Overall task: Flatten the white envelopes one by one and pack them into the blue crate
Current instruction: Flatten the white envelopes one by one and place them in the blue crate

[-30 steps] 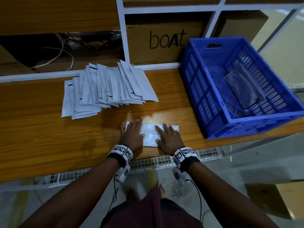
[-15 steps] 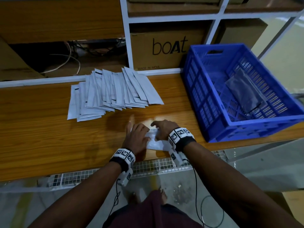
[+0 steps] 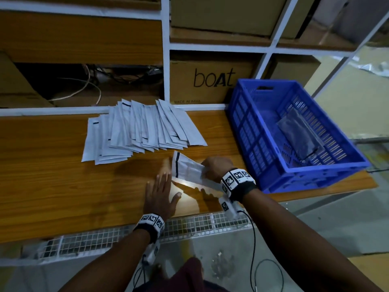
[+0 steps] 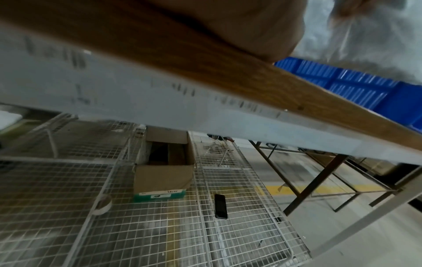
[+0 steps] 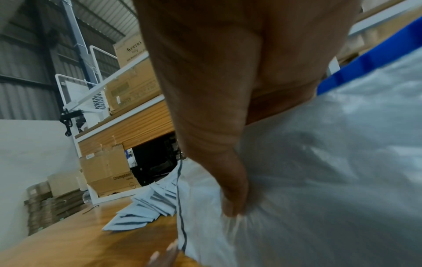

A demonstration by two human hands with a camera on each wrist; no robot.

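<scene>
Under the right hand (image 3: 214,167) — white envelope (image 3: 190,171) gripped, lifted off the table (image 3: 63,186), its near end hidden by the wrist. Left hand (image 3: 161,194) flat, fingers spread, just beside it. Blue crate (image 3: 248,131) right of both — contents dim, unclear.

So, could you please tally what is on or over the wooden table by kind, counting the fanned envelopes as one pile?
White envelope in the right hand: 1
Pile of white envelopes: 1
Blue crate: 1
Dark pouch in the crate: 1
Total: 4
</scene>
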